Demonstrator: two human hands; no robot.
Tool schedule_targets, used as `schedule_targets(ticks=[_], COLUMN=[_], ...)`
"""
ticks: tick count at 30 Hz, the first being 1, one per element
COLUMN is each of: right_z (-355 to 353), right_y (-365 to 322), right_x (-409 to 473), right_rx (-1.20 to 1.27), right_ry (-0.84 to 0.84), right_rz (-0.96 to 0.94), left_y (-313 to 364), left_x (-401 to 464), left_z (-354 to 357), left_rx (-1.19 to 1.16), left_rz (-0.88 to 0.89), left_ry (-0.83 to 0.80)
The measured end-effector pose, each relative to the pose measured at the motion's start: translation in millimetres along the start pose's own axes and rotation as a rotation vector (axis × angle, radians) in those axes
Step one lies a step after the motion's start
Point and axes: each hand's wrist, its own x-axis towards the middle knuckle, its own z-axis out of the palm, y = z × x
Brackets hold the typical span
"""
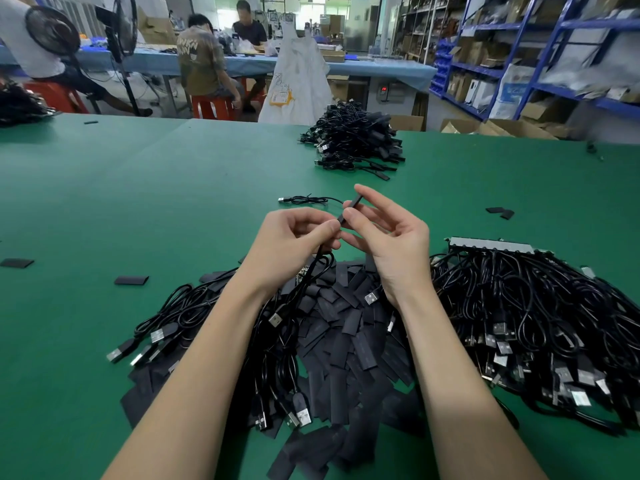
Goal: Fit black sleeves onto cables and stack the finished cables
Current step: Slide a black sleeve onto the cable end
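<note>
A green table [138, 209] is spread before the hands. Above the sleeve heap [346, 327], a black sleeve [350, 210] is pinched by the right hand [384, 237], angled up and away; the cable [320, 261] is gripped by the left hand [294, 240], touching the sleeve's near end.

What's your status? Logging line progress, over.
Left hand pinches cable; right hand pinches black sleeve at its end. Finished pile beyond. Nothing in the way.
</note>
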Motion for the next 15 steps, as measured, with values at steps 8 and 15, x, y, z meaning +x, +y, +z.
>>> schedule_targets(ticks=[8,15], right_z=[0.9,2.8], right_y=[-1.7,-4.0], right_x=[-0.3,-0.1], right_rx=[0.022,0.032], right_ry=[0.036,0.011], right_rz=[-0.014,-0.009], left_y=[2.0,6.9], left_x=[1.3,3.2], left_z=[1.1,1.2], left_rx=[-0.027,0.050], left_rz=[-0.030,0.016], left_ry=[0.000,0.030])
